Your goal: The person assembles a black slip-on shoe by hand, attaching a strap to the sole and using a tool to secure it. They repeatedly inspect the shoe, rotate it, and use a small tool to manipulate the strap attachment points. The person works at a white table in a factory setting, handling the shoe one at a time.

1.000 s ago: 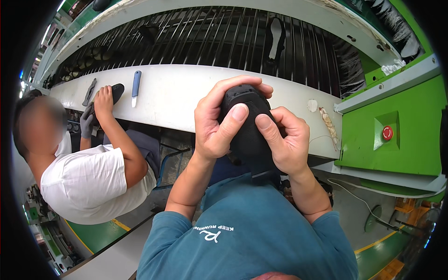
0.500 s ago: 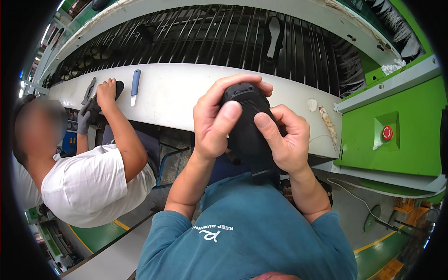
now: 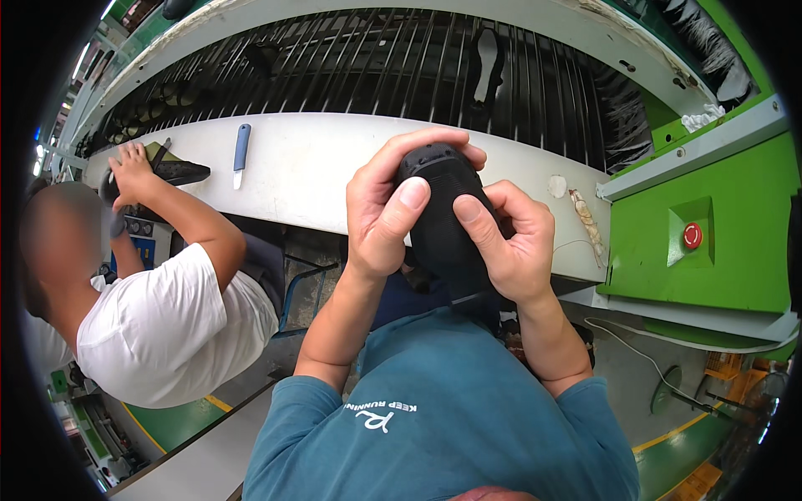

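Note:
A black shoe (image 3: 443,230) is held between my two hands above the near edge of the white bench, its ridged toe end pointing away from me. My left hand (image 3: 388,204) wraps the left side, fingers curled over the toe and thumb near the upper. On the other side, my right hand (image 3: 514,238) grips with its thumb pressed on top and its fingers bent round the edge. The fingers partly hide the shoe's sides, and its underside is out of sight.
A blue-handled knife (image 3: 241,154) lies on the white bench (image 3: 309,167). Behind runs a roller conveyor carrying a shoe (image 3: 486,67). At right stands a green machine (image 3: 643,259) with a red button (image 3: 692,236). A co-worker (image 3: 159,326) at left handles another dark shoe (image 3: 180,173).
My hands and the shoe stay almost still. The co-worker's hands have moved left, and a dark shoe now lies on the bench by them. The conveyor's shoe has shifted slightly left.

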`<state>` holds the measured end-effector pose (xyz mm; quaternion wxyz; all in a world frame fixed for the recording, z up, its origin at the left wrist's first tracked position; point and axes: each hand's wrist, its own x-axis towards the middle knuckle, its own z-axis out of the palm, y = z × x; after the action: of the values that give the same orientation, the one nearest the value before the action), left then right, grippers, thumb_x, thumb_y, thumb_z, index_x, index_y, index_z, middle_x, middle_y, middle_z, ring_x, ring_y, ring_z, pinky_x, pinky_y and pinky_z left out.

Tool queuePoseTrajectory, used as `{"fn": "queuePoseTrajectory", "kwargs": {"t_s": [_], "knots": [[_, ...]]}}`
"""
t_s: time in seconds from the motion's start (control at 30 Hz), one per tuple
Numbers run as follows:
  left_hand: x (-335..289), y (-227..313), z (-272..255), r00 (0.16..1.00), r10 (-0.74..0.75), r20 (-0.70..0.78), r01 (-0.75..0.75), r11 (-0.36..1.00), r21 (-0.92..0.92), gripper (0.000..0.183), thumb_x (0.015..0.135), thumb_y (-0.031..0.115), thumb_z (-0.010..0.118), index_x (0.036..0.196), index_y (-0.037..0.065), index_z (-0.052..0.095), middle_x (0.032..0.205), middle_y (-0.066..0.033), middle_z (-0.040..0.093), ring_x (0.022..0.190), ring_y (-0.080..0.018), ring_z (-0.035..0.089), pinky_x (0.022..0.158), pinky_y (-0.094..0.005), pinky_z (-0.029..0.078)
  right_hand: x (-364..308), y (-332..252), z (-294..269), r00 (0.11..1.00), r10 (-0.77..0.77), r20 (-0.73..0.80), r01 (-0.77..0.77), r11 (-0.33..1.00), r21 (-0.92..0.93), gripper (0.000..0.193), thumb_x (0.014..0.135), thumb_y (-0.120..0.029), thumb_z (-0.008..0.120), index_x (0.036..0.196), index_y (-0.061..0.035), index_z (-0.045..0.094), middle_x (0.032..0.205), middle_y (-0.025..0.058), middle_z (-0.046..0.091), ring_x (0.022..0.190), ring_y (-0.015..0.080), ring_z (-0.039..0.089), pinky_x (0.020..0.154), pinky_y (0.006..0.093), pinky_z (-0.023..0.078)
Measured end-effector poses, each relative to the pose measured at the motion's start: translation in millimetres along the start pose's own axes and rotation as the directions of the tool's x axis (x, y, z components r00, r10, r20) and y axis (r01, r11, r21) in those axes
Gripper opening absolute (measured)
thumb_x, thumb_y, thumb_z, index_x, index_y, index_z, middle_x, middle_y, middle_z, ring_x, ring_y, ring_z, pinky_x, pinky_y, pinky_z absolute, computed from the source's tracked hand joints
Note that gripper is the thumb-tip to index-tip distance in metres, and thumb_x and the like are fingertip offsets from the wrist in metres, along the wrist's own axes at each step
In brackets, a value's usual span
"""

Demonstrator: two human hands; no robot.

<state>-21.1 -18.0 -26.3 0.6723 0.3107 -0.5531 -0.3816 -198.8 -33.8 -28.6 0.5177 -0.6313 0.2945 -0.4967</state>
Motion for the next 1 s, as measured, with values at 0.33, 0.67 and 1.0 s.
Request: {"fn": "queuePoseTrajectory", "kwargs": {"t_s": [0.33, 0.67, 1.0], "knots": [[-9.3, 9.5, 11.4, 0.997, 0.007, -0.078, -0.001, 0.998, 0.067, 0.057, 0.103, 0.037, 0.06, 0.133, -0.011, 0.068, 0.118, -0.0285, 0.078, 0.108, -0.0332, 0.078, 0.098, -0.0461, 0.063, -6.9, -1.4, -4.0, 0.999, 0.035, 0.031, -0.034, 0.999, -0.028, 0.026, 0.104, -0.023, 0.083, 0.091, -0.0016, 0.075, 0.074, 0.0038, 0.076, 0.065, 0.0062, 0.067, 0.059, 0.0245, 0.05], [-16.2, 27.7, 9.1, 0.999, -0.01, -0.042, 0.016, 0.99, 0.142, 0.047, 0.099, 0.03, 0.067, 0.121, -0.01, 0.075, 0.111, -0.0265, 0.081, 0.103, -0.0329, 0.08, 0.098, -0.0458, 0.064, -18.8, -10.6, -5.8, 0.995, -0.012, 0.101, 0.018, 0.998, -0.064, 0.023, 0.102, -0.019, 0.085, 0.09, -0.0021, 0.075, 0.075, 0.0055, 0.077, 0.068, 0.0095, 0.072, 0.062, 0.0258, 0.054], [-13.1, 37.8, 5.7, 0.999, -0.014, 0.037, 0.004, 0.969, 0.246, 0.033, 0.092, 0.012, 0.077, 0.117, -0.008, 0.08, 0.111, -0.0247, 0.083, 0.105, -0.0339, 0.082, 0.098, -0.0444, 0.065, -20.1, -10.8, -6.3, 0.989, -0.081, 0.122, 0.095, 0.989, -0.11, 0.02, 0.101, -0.014, 0.086, 0.09, -0.0013, 0.075, 0.076, 0.007, 0.077, 0.068, 0.0106, 0.073, 0.061, 0.0262, 0.053]]}}
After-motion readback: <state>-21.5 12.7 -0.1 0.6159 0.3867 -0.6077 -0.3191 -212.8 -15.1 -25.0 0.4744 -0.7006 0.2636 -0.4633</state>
